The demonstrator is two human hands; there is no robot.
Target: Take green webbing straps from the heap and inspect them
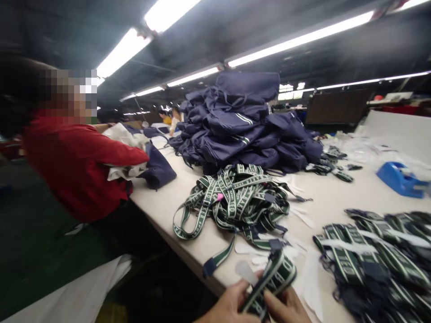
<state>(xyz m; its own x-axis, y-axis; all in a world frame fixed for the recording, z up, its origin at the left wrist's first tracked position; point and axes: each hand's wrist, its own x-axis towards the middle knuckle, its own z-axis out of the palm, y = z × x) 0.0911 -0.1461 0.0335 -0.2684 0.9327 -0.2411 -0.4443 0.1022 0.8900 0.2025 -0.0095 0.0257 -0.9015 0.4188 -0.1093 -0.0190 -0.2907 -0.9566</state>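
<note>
Near the table's front edge, a green-and-white lettered webbing strap (pixel 281 273) is folded into a loop between my two hands. My left hand (pixel 232 303) is closed around its lower left part, with a pale strip (pixel 245 272) poking out by the thumb. My right hand (pixel 286 305) grips the strap from the right, its thumb pressed on the band; the other fingers are partly hidden. Just beyond lies a tangled heap of similar loose straps (pixel 235 197). To the right are folded strap bundles (pixel 350 260) wrapped with white bands.
Navy bags (pixel 229 125) form a tall pile at the table's back. A blue tape dispenser (pixel 400 179) stands at the right. White paper strips (pixel 313 282) lie near my hands. On the left, a person in a red top (pixel 74 166) handles navy and white fabric.
</note>
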